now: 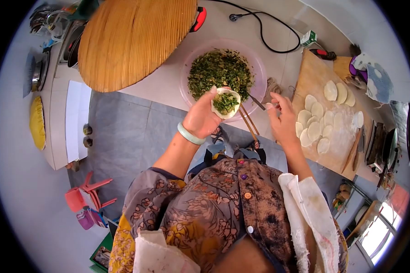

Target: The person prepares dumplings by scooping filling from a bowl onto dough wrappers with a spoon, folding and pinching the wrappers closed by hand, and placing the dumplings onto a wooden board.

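The left hand (pixel 201 117) is cupped under a filled dough wrapper (pixel 225 103), thumb on its edge, above the near side of the pink bowl (pixel 260 75). Rightward, a utensil (pixel 257 102) leans from the bowl just beside the right hand (pixel 283 120), half-open, apparently gripping nothing; flat wrappers (pixel 314 131) lie beyond.

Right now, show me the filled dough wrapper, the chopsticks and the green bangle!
Filled dough wrapper (pixel 230 115): head view, lower rim.
Chopsticks (pixel 249 119): head view, middle of one stick.
Green bangle (pixel 190 135): head view, middle of the band.
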A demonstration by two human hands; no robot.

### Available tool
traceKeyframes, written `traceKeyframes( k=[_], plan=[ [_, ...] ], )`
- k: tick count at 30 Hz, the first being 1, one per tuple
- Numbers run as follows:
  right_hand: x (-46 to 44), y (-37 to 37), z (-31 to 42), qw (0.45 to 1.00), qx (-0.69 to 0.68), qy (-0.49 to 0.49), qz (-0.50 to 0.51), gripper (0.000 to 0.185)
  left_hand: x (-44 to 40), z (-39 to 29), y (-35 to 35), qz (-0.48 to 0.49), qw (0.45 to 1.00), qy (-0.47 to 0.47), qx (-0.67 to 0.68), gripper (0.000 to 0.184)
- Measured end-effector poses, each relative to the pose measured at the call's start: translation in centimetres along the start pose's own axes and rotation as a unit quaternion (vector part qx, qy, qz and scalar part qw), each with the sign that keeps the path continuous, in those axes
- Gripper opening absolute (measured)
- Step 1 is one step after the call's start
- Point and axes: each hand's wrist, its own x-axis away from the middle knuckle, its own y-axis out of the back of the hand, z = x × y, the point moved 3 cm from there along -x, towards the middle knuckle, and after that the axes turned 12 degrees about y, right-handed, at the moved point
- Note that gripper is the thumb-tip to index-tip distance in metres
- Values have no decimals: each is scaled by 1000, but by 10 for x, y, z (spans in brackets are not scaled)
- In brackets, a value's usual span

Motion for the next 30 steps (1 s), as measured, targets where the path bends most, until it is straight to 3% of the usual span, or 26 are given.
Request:
traceKeyframes(
  k=[2,5,11,14,17,24,30],
  plan=[
    [-4,6,24,996,-70,53,5,22,3,2,-9,16,999,3,-47,32],
    [-7,0,52,981,-148,119,43,16,2,6,-11,45,996,5,-71,34],
    [-8,-16,67,971,-170,140,95,19,3,8,-11,68,994,5,-88,36],
    [-5,-14,69,970,-193,91,118,20,6,8,-9,65,996,24,-59,36],
    [-4,-9,60,974,-185,98,90,19,7,8,-7,63,996,31,-52,36],
    [0,-12,74,927,-33,357,108,22,10,12,-6,61,994,53,-67,37],
    [-11,-8,78,913,-31,377,150,23,11,15,-8,62,991,53,-101,38]
  ],
)
